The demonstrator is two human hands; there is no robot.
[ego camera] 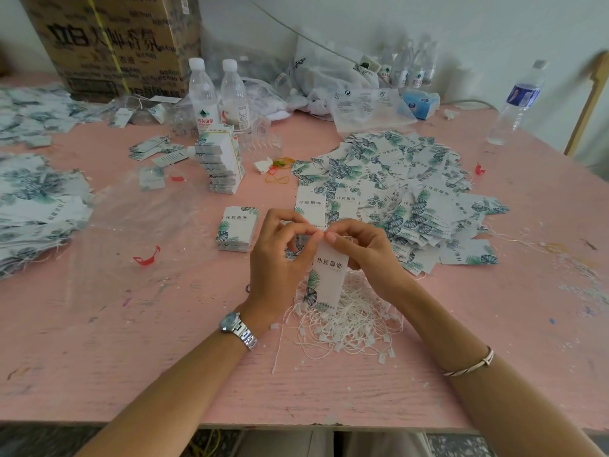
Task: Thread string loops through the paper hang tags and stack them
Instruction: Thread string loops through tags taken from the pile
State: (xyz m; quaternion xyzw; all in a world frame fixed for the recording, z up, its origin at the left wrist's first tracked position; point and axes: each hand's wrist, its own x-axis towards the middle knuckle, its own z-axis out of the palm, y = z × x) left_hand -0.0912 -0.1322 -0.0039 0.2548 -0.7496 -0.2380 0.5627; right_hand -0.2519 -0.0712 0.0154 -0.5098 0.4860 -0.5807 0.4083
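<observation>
Both hands meet above the middle of the pink table (131, 357). My right hand (365, 249) pinches the top of a white hang tag (329, 275) with green leaf print, which hangs upright below the fingers. My left hand (280, 258) touches the same top edge with thumb and forefinger pinched; whether a string sits between them I cannot tell. Under the tag lies a tangle of white string loops (349, 321). A small neat stack of tags (237, 229) rests left of my hands. A big loose heap of tags (402, 192) spreads behind and to the right.
A tall stack of tags (220, 163) stands further back, with two water bottles (216, 94) behind it. More tags (36, 199) cover the left side, over clear plastic sheeting (138, 232). A cardboard box (112, 44) sits back left, another bottle (517, 103) far right.
</observation>
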